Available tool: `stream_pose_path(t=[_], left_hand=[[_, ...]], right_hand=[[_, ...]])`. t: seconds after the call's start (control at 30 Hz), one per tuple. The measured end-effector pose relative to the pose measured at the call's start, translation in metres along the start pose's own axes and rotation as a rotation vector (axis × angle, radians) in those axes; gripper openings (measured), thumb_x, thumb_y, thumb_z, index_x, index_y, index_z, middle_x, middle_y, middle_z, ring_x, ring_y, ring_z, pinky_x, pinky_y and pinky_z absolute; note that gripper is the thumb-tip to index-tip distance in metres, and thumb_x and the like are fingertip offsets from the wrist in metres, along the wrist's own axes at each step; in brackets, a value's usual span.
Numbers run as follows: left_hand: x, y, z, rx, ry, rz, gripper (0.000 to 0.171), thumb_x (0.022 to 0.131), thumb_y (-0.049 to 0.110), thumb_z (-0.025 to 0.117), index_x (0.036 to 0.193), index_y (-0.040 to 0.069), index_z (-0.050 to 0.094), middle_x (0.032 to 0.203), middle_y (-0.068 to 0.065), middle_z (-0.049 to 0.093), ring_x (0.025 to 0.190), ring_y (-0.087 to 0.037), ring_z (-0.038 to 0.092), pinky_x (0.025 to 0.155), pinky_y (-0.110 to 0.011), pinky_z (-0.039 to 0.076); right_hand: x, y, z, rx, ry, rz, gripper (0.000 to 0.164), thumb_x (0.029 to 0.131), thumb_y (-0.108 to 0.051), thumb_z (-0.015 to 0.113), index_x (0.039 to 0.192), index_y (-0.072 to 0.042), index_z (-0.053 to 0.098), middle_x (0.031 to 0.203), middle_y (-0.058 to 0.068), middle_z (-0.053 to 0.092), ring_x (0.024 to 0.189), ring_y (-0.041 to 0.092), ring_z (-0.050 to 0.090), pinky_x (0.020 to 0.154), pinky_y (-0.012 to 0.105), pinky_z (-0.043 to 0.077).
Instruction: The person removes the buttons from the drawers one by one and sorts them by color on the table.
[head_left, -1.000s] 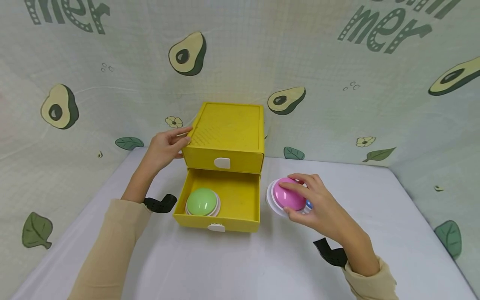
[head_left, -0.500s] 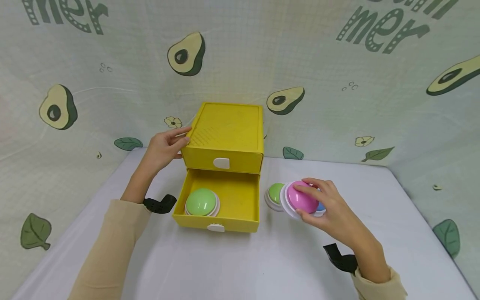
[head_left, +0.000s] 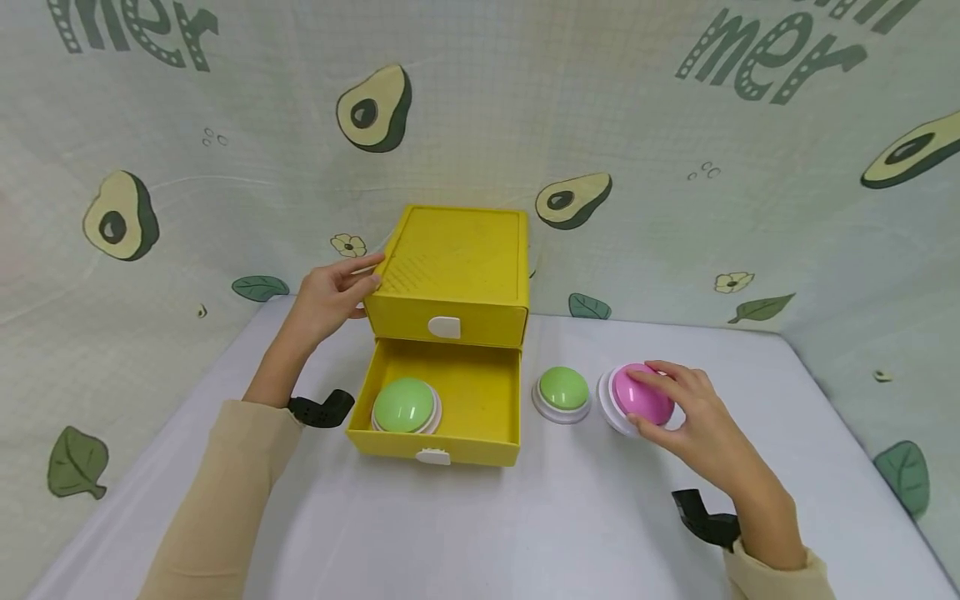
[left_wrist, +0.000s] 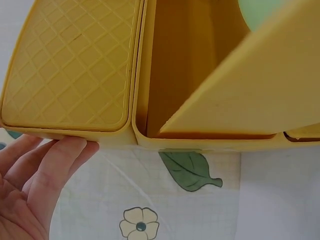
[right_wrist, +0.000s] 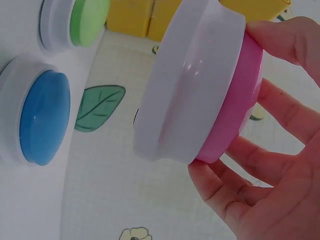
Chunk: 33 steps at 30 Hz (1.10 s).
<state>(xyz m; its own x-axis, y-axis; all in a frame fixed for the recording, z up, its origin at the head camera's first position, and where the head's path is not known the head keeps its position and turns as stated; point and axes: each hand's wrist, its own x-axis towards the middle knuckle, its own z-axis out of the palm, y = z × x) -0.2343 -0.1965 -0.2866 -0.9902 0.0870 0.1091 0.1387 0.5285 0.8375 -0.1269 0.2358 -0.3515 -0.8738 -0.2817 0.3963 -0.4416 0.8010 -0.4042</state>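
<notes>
A yellow two-drawer box stands at the middle back of the table, with its lower drawer pulled open. A light green dome button lies in the drawer's left half. My left hand rests against the box's upper left side, its fingers straight along the edge. To the right, my right hand grips a pink dome button on a white base, tilted and held just above the table. Beside it on the table sit a green button and a blue button.
The table is covered with a white cloth. Avocado-print fabric walls close it in at the back and both sides. Black wrist straps show on both forearms.
My right hand has carried the pink button to the right, away from the drawer, uncovering the green button on the table. The left hand and the box have stayed put.
</notes>
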Motion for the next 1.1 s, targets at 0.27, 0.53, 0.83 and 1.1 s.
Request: stream_pose_path(t=[0.27, 0.53, 0.83, 1.1], left_hand=[[0.0, 0.0, 0.001, -0.011, 0.0, -0.011, 0.048, 0.093, 0.037, 0.053, 0.139, 0.023, 0.046, 0.135, -0.009, 0.053, 0.112, -0.025, 0.059, 0.08, -0.036, 0.055], [-0.001, 0.001, 0.001, -0.013, 0.003, -0.013, 0.048, 0.094, 0.037, 0.052, 0.139, 0.023, 0.045, 0.134, -0.009, 0.054, 0.112, -0.025, 0.059, 0.077, -0.031, 0.056], [-0.002, 0.0, 0.002, -0.017, 0.014, -0.003, 0.048, 0.093, 0.038, 0.053, 0.138, 0.023, 0.046, 0.133, -0.01, 0.055, 0.112, -0.025, 0.059, 0.08, -0.037, 0.055], [-0.002, 0.001, 0.003, -0.032, 0.013, 0.002, 0.048, 0.094, 0.036, 0.053, 0.139, 0.022, 0.045, 0.134, -0.01, 0.054, 0.114, -0.025, 0.058, 0.082, -0.037, 0.054]], right_hand=[[-0.003, 0.016, -0.007, 0.012, -0.013, 0.093, 0.054, 0.074, -0.014, 0.076, 0.124, -0.004, 0.057, 0.13, 0.021, 0.044, 0.114, 0.038, 0.037, 0.072, 0.057, 0.052], [-0.01, 0.037, -0.01, 0.009, -0.058, 0.194, 0.058, 0.078, -0.018, 0.075, 0.128, -0.002, 0.052, 0.132, 0.026, 0.039, 0.115, 0.045, 0.034, 0.071, 0.06, 0.051], [-0.019, 0.062, -0.011, -0.007, -0.066, 0.26, 0.057, 0.08, -0.017, 0.072, 0.129, 0.0, 0.05, 0.131, 0.03, 0.038, 0.112, 0.047, 0.032, 0.07, 0.062, 0.05], [-0.021, 0.079, -0.005, -0.026, -0.132, 0.343, 0.058, 0.084, -0.023, 0.068, 0.132, 0.001, 0.046, 0.132, 0.032, 0.034, 0.113, 0.05, 0.029, 0.072, 0.062, 0.05]])
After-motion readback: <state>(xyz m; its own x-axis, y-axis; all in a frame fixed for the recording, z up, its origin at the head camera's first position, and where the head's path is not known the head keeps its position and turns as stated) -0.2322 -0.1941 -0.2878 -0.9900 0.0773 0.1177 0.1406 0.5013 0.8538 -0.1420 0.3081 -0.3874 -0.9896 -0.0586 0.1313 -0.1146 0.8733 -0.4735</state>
